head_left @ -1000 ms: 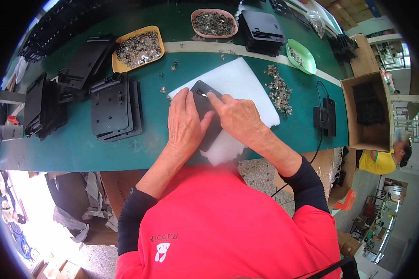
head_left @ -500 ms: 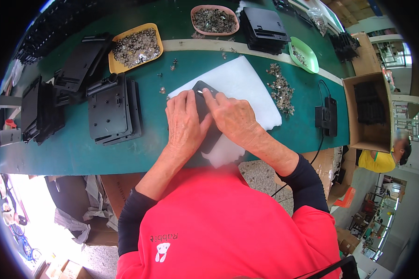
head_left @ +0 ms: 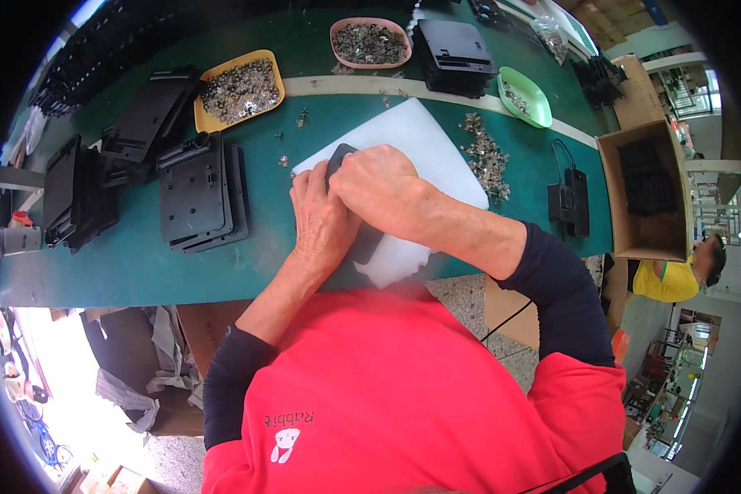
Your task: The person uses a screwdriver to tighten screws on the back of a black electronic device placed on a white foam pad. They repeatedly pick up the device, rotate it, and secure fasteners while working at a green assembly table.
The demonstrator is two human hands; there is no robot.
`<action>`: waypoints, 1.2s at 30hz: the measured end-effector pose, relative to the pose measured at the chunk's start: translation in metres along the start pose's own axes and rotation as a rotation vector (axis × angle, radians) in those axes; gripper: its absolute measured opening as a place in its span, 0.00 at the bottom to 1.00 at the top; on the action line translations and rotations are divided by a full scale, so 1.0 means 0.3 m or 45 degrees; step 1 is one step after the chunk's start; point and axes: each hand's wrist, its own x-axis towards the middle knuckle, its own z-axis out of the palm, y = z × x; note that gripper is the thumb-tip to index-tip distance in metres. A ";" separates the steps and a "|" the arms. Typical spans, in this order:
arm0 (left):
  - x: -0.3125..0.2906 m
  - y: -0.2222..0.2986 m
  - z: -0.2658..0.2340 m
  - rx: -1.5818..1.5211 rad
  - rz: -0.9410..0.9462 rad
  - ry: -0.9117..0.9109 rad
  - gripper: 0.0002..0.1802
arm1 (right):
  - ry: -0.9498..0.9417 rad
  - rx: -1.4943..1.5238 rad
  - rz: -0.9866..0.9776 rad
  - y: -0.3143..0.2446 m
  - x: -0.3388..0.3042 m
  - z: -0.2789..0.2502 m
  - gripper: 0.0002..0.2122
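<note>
A black flat panel [head_left: 365,244] lies on a white foam sheet [head_left: 436,156] at the bench's near middle. Both my hands cover most of it; only its far corner and near end show. My left hand [head_left: 321,216] grips the panel along its left side, fingers pointing away from me. Over the panel's far part, my right hand [head_left: 379,179] is curled closed, knuckles up, against the left fingers. Whatever its fingertips hold is hidden beneath it. A loose heap of small metal parts [head_left: 487,160] lies right of the foam.
Small parts fill a yellow tray [head_left: 279,82], a pink tray [head_left: 334,37] and a green tray [head_left: 538,103]. Black panels are stacked at left [head_left: 193,198] and far right [head_left: 455,49]. A black power adapter [head_left: 570,202] and an open carton [head_left: 605,193] stand at the right.
My right hand has curled from a pointing finger into a closed grip, its elbow swinging outward. My left hand stays on the panel. The whole view has shifted slightly.
</note>
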 end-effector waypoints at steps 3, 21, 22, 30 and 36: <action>0.015 0.003 -0.012 -0.017 -0.032 -0.012 0.29 | -0.044 0.050 0.071 0.037 0.001 0.005 0.05; 0.293 0.137 -0.298 0.033 0.125 0.108 0.12 | 0.460 1.219 0.983 0.235 -0.213 0.259 0.12; 0.273 0.149 -0.272 0.286 0.424 0.184 0.14 | 0.429 1.308 1.057 0.230 -0.220 0.241 0.12; -0.012 0.079 -0.020 0.155 0.335 -0.206 0.19 | 0.560 1.235 0.971 0.202 -0.257 0.247 0.09; 0.011 0.081 -0.008 -0.100 0.100 -0.075 0.21 | 0.312 0.862 0.651 0.104 -0.277 0.145 0.08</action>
